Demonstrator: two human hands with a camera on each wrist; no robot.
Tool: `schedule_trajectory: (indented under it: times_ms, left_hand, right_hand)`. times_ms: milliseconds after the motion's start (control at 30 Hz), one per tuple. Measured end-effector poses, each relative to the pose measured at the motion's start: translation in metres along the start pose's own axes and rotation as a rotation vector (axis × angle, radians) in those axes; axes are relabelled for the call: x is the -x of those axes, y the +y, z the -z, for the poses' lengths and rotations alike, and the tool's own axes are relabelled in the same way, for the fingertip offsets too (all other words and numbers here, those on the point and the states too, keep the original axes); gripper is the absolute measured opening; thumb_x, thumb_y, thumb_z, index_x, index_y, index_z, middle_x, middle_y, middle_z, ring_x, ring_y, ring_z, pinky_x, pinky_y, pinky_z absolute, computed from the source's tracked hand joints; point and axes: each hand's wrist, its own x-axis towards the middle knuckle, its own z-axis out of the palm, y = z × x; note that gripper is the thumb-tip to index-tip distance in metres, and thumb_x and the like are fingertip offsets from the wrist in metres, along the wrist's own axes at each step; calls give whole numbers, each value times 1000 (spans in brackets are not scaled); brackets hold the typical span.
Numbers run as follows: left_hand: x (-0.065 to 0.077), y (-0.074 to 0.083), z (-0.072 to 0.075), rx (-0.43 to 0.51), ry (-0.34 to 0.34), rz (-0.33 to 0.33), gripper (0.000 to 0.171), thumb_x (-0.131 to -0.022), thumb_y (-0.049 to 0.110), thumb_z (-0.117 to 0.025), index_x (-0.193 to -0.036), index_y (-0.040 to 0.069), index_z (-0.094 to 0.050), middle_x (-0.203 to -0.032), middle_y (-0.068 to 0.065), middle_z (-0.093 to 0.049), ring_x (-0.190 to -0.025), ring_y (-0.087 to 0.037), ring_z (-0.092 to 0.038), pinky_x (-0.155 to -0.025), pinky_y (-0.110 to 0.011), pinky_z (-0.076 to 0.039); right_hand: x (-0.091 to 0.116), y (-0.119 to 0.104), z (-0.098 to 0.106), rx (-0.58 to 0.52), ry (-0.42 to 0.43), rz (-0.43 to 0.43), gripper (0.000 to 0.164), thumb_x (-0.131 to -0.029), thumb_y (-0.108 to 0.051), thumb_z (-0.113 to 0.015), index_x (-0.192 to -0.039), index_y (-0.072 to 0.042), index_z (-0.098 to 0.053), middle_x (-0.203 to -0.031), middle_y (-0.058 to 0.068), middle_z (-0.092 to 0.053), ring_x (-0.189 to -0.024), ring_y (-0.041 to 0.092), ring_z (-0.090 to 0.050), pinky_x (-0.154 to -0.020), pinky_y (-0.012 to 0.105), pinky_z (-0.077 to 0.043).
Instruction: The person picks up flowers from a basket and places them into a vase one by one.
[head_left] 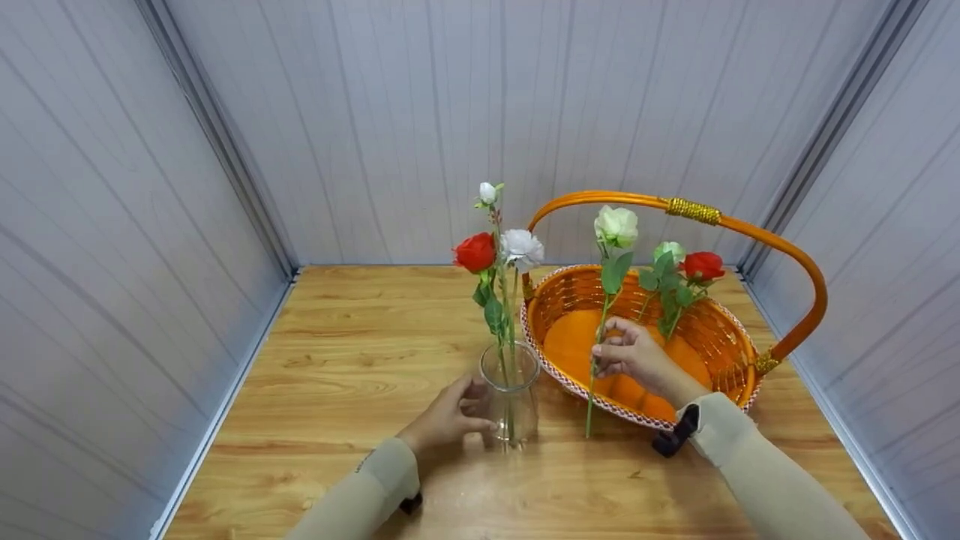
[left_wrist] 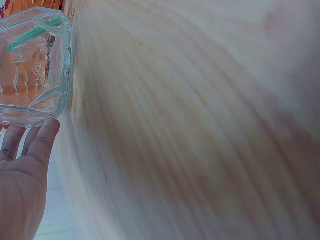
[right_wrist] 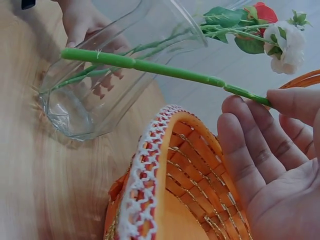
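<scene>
A clear glass vase [head_left: 510,405] stands on the wooden table, holding a red rose [head_left: 475,253], a white flower [head_left: 522,249] and a stem topped by a small white bud [head_left: 487,193]. At the vase's left side is my left hand [head_left: 451,414]; in the left wrist view its extended fingertips [left_wrist: 49,129] meet the glass near the base. My right hand [head_left: 637,356] pinches the stem [right_wrist: 165,72] of a pale green-white rose [head_left: 616,226] between thumb and fingers. This rose is upright over the basket's near rim, its stem end right of the vase.
An orange woven basket [head_left: 551,367] with a tall arched handle [head_left: 806,270] and a red-and-white trimmed rim sits right of the vase. Inside it lean another red rose [head_left: 703,266] and another pale rose [head_left: 669,252]. Panelled walls [head_left: 390,135] enclose the table's back and sides.
</scene>
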Motion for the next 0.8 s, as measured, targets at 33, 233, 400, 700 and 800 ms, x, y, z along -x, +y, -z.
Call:
schedule_trajectory:
  times_ms: [33,233,400,700,800]
  left_hand:
    - [0,0,0,-2,1,0,70,-90,21,-91,-147,10,-53,-151,-14,-61,-143,-40,-58,-125,-58,-47]
    - [1,-1,-1,7,5,6,70,-89,19,-90,-147,8,-53,-150,-14,-61,-142,-40,-58,-125,-59,-47]
    - [1,0,-1,6,-2,11,67,-90,17,-90,-145,9,-53,-150,-14,-61,-142,-41,-58,-124,-59,-48]
    - [-2,0,0,-17,-4,-3,64,-90,17,-90,-143,13,-54,-148,-12,-63,-142,-39,-59,-124,-57,-48]
    - [-2,1,0,-9,-3,3,64,-90,18,-90,-143,12,-54,-149,-13,-62,-142,-40,-58,-124,-59,-48]
  right_hand:
    - [0,1,-1,0,-1,1,19,-105,6,-61,-105,-11,-54,-85,2,-78,-71,17,-77,-70,34,-70]
    - [2,5,-9,28,-14,0,16,-105,7,-61,-106,-9,-58,-87,4,-80,-75,19,-79,-73,37,-71]
    - [4,5,-17,94,-35,24,19,-105,8,-60,-107,-11,-61,-90,5,-81,-76,20,-80,-73,37,-71]
    - [7,4,-27,235,-60,57,5,-105,-3,-68,-109,-1,-64,-89,5,-80,-76,20,-80,-72,39,-71]
    - [7,4,-30,256,-69,76,5,-106,-3,-66,-109,2,-65,-89,3,-80,-75,20,-80,-71,39,-71]
